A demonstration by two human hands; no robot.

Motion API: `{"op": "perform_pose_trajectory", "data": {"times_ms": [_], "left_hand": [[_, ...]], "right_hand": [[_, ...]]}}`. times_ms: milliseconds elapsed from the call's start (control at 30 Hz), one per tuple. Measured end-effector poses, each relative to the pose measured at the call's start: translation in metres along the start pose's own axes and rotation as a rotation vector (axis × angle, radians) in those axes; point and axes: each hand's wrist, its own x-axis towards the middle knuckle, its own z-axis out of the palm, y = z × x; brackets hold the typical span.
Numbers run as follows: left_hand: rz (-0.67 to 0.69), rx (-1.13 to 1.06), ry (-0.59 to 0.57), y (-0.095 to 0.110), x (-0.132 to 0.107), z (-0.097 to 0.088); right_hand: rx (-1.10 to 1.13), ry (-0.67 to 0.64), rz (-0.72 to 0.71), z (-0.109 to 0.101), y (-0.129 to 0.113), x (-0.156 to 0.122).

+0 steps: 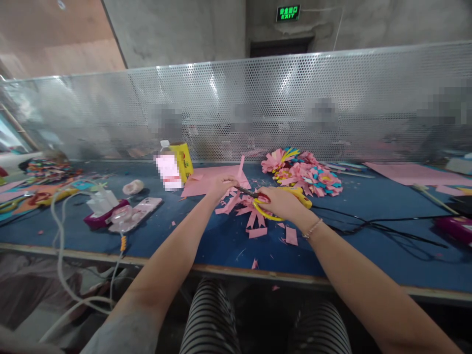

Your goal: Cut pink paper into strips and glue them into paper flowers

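My right hand (275,200) grips scissors (262,211) with yellow handles, their dark blades pointing left at my left fingertips. My left hand (224,184) is closed in a pinch on a pink paper strip (241,167), which sticks up beside the fingers. The blades reach close to the pinch; whether they touch the strip I cannot tell. Under both hands lie pink paper scraps (257,232), some cut into fringes. Behind my left hand is a larger pink paper sheet (201,180). Beyond my right hand sits a pile of paper flowers (308,172) in pink, blue and yellow.
A partly hidden yellow tool (303,196) lies beside my right hand, near black cables (372,223). At left are a phone (147,209), a purple power strip (98,219) and white cables. A bottle (168,169) and a yellow container (185,160) stand before the perforated metal screen (228,88).
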Motion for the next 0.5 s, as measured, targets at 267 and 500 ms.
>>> {"op": "perform_pose_trajectory", "data": {"times_ms": [267,500], "left_hand": [[-0.008,0.188,0.294,-0.009,0.01,-0.014],[-0.067,0.552,0.469,-0.036,0.021,-0.056]], "right_hand": [[-0.049,0.026,0.024,-0.001,-0.001,-0.001],[-0.058,0.076,0.159,-0.008,0.005,-0.001]]}}
